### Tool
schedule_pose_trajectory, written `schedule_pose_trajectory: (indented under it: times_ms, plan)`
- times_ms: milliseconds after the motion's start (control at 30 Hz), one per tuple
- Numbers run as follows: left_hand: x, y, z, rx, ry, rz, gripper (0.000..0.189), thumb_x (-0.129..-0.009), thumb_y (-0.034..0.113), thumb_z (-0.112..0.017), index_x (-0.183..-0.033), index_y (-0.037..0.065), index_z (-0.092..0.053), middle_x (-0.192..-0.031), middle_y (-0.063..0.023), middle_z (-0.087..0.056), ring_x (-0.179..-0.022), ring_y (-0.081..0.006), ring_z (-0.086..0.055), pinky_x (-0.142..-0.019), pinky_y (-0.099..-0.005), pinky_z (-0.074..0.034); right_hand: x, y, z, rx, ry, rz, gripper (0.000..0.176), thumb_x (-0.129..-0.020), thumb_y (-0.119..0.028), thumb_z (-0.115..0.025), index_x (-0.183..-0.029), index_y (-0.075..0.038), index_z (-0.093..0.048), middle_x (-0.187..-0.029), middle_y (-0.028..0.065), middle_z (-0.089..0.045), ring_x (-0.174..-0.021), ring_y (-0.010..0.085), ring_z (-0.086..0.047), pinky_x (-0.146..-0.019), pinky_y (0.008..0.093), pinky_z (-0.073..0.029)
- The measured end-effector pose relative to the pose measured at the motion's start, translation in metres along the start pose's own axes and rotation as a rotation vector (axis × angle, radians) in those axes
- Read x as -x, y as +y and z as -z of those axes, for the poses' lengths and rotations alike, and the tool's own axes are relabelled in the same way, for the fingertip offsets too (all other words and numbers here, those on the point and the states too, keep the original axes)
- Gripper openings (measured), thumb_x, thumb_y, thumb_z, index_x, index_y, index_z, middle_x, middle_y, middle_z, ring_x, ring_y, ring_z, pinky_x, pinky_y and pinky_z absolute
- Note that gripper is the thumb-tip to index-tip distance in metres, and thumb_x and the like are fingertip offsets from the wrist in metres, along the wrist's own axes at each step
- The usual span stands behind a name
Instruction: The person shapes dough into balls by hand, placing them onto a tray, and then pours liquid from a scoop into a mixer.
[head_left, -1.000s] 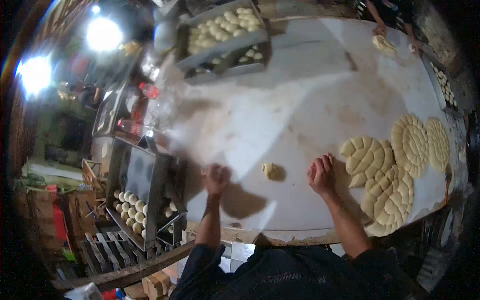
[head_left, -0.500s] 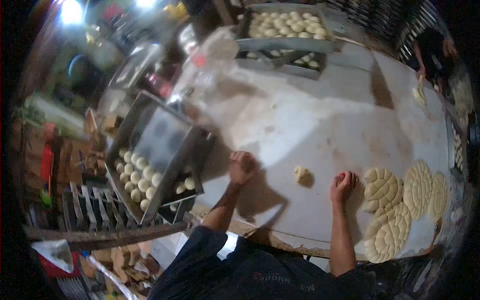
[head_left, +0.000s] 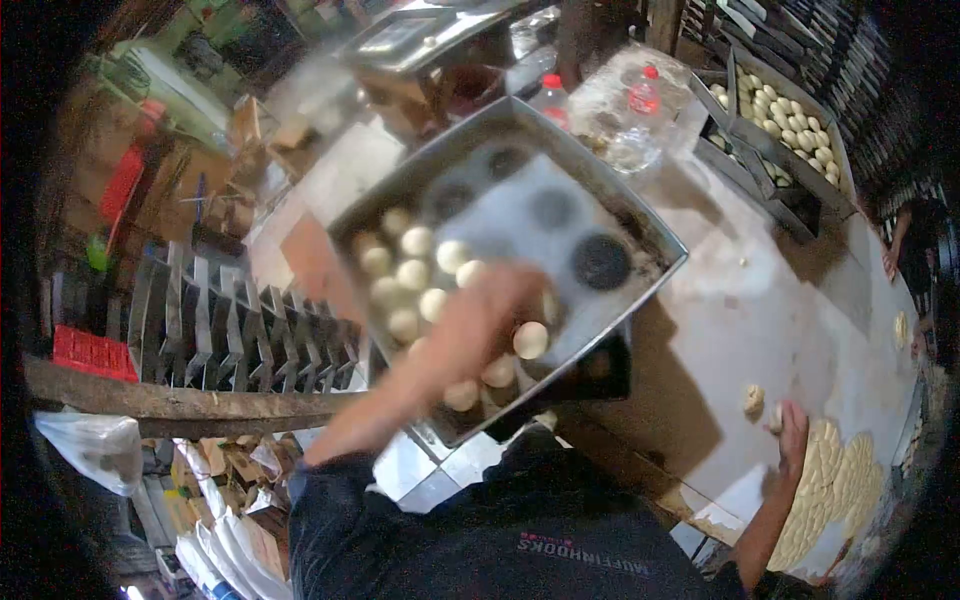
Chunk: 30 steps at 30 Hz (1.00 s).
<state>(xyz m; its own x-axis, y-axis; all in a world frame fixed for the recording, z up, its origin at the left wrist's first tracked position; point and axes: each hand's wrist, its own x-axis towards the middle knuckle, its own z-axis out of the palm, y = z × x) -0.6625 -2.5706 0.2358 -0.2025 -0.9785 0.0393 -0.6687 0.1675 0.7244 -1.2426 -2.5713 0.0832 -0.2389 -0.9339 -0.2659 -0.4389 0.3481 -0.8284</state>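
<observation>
My left hand (head_left: 505, 295) is over the square metal tray (head_left: 625, 320), blurred by motion, its fingers hard to make out. Just below its fingers a round dough ball (head_left: 530, 340) lies in the tray; more pale balls fill the tray's left and lower part. My right hand (head_left: 792, 435) is low on the table at the right, fingers curled round a small pale dough ball (head_left: 775, 418). Left of that hand sits a loose dough lump (head_left: 753, 399). Flat, scored dough rounds (head_left: 825, 490) lie beside and below my right hand.
Trays of dough balls (head_left: 790, 125) stand at the far right edge. Red-capped bottles (head_left: 645, 95) and clear plastic are at the table's back. Metal racks (head_left: 215, 320) and a wooden beam (head_left: 200, 405) are at the left. Another person's arm (head_left: 893, 250) shows at the far right.
The view has turned left, so the ball tray now sits centrally. My left hand has moved from the table to over the tray. A small dough ball now shows in my right hand.
</observation>
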Motion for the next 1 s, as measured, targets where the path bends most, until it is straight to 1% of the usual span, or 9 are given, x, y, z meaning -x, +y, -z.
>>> schedule_pose_trajectory:
  times_ms: [67, 233, 367, 400, 533, 633, 867, 933, 1000]
  plan:
    - [-0.046, -0.092, 0.042, -0.465, 0.328, -0.074, 0.036, -0.080, 0.005, -0.059, -0.115, 0.004, -0.056, -0.111, -0.0197, -0.055, -0.102, -0.0383, -0.054, -0.089, -0.0432, -0.045, 0.008, -0.131, -0.082, 0.130, -0.248, 0.130, 0.028, -0.093, -0.023, -0.051, -0.108, -0.001, -0.060, -0.093, 0.0045, -0.058, -0.083, 0.0124, -0.055, -0.073, 0.0276, -0.048]
    - [-0.086, -0.292, 0.083, -0.609, 0.326, -0.172, 0.049, -0.079, 0.006, -0.061, -0.126, 0.003, -0.047, -0.112, -0.0228, -0.054, -0.106, -0.0421, -0.053, -0.092, -0.0452, -0.045, 0.036, -0.333, -0.289, -0.089, -0.396, 1.205, 0.033, -0.076, -0.010, -0.068, -0.107, 0.000, -0.059, -0.100, 0.0159, -0.061, -0.096, 0.0278, -0.061, -0.082, 0.0360, -0.050]
    - [-0.074, -0.191, 0.108, -0.683, 0.340, 0.085, 0.062, -0.081, -0.001, -0.052, -0.139, -0.002, -0.030, -0.129, -0.0271, -0.045, -0.120, -0.0419, -0.044, -0.104, -0.0464, -0.037, 0.014, -0.376, -0.446, -0.128, -0.529, 1.442, 0.032, -0.075, -0.018, -0.073, -0.099, 0.000, -0.060, -0.099, 0.0190, -0.060, -0.089, 0.0359, -0.061, -0.079, 0.0398, -0.051]
    - [-0.072, -0.173, 0.116, -0.693, 0.397, 0.101, 0.062, -0.082, -0.001, -0.051, -0.140, -0.002, -0.029, -0.127, -0.0274, -0.046, -0.119, -0.0419, -0.045, -0.103, -0.0470, -0.038, 0.003, -0.374, -0.471, 0.275, -0.660, 1.323, 0.032, -0.079, -0.023, -0.069, -0.102, -0.002, -0.061, -0.102, 0.0176, -0.061, -0.096, 0.0342, -0.060, -0.084, 0.0466, -0.049]
    - [-0.066, -0.050, 0.125, -0.595, 0.611, -0.226, 0.055, -0.080, 0.001, -0.062, -0.132, 0.002, -0.044, -0.120, -0.0207, -0.055, -0.109, -0.0345, -0.052, -0.096, -0.0422, -0.042, 0.004, -0.358, -0.436, 0.411, -0.410, 1.320, 0.030, -0.084, -0.026, -0.061, -0.105, -0.004, -0.063, -0.108, 0.0126, -0.062, -0.112, 0.0295, -0.055, -0.095, 0.0656, -0.036]
    - [-0.076, 0.071, 0.090, -0.581, 0.526, -0.527, 0.040, -0.077, 0.012, -0.064, -0.115, 0.002, -0.059, -0.110, -0.0163, -0.060, -0.102, -0.0303, -0.058, -0.086, -0.0376, -0.045, -0.005, -0.324, -0.312, 0.003, -0.088, 1.350, 0.018, -0.079, -0.016, -0.062, -0.091, -0.003, -0.061, -0.093, 0.0125, -0.061, -0.094, 0.0303, -0.058, -0.086, 0.0481, -0.045]
    - [-0.177, 0.265, -0.151, -0.485, -0.585, -1.215, 0.069, -0.062, 0.038, -0.076, -0.122, 0.012, -0.056, -0.117, -0.0152, -0.055, -0.110, -0.0342, -0.052, -0.096, -0.0446, -0.043, 0.023, -0.023, -0.092, 0.090, 0.485, 0.466, 0.010, -0.073, -0.007, -0.063, -0.075, -0.005, -0.054, -0.071, 0.0094, -0.054, -0.070, 0.0273, -0.055, -0.065, 0.0379, -0.045]
    - [-0.208, 0.284, -0.283, -0.200, -0.857, -1.291, 0.066, -0.066, 0.041, -0.080, -0.120, 0.010, -0.058, -0.110, -0.0146, -0.059, -0.104, -0.0330, -0.056, -0.094, -0.0434, -0.046, 0.058, 0.081, -0.051, 0.200, 0.605, 0.326, 0.011, -0.073, -0.008, -0.060, -0.069, -0.006, -0.049, -0.068, 0.0098, -0.052, -0.070, 0.0297, -0.054, -0.065, 0.0419, -0.043]
    - [-0.222, 0.295, -0.419, -0.070, -1.054, -0.963, 0.059, -0.074, 0.037, -0.080, -0.123, 0.013, -0.058, -0.114, -0.0126, -0.061, -0.098, -0.0228, -0.061, -0.084, -0.0377, -0.051, 0.095, 0.174, -0.017, 0.227, 0.775, 0.250, 0.010, -0.071, -0.008, -0.061, -0.070, -0.008, -0.051, -0.069, 0.0098, -0.053, -0.070, 0.0310, -0.055, -0.066, 0.0424, -0.042]
